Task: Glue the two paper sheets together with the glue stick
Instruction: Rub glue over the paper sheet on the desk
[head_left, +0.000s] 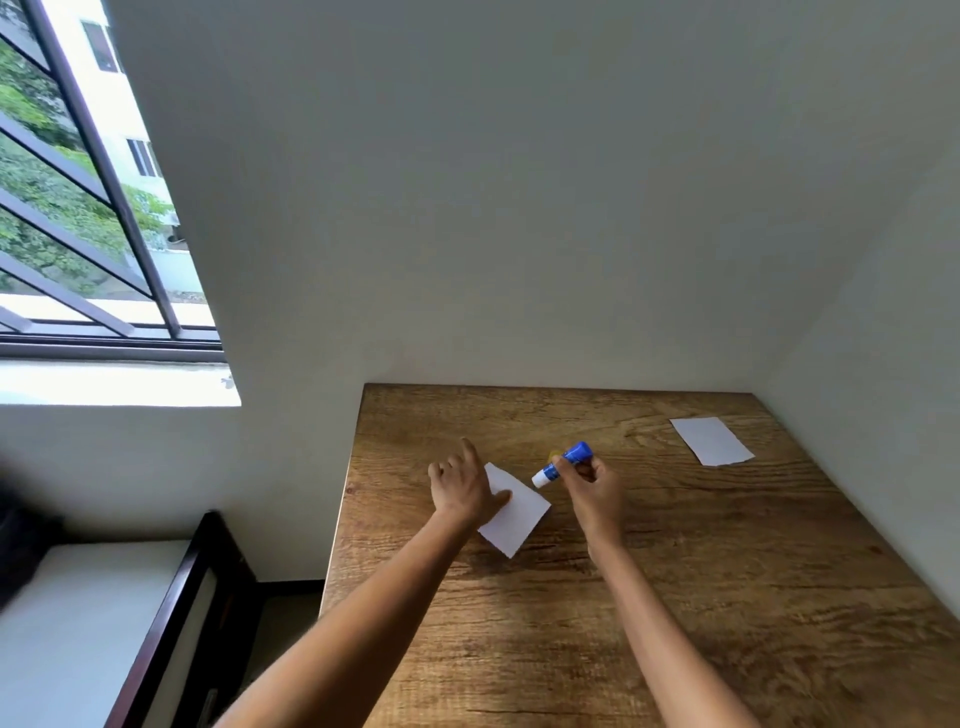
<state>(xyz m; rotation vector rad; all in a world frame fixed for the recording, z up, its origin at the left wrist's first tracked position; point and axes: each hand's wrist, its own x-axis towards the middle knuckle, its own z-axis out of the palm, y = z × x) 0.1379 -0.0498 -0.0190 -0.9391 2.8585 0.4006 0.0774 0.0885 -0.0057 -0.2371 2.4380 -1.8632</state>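
Note:
A small white paper sheet (517, 514) lies on the wooden table (675, 597), turned at an angle. My left hand (462, 486) rests flat on its left part, thumb on the paper, fingers spread. My right hand (597, 491) grips a blue glue stick (563, 464), tilted with its white tip pointing down-left just above the sheet's upper right edge. A second white paper sheet (710, 440) lies flat at the far right of the table, apart from both hands.
The table stands in a corner, with walls close behind and to the right. Its left edge drops to the floor. A dark-framed bed or bench (156, 623) sits at lower left below a barred window (78, 208).

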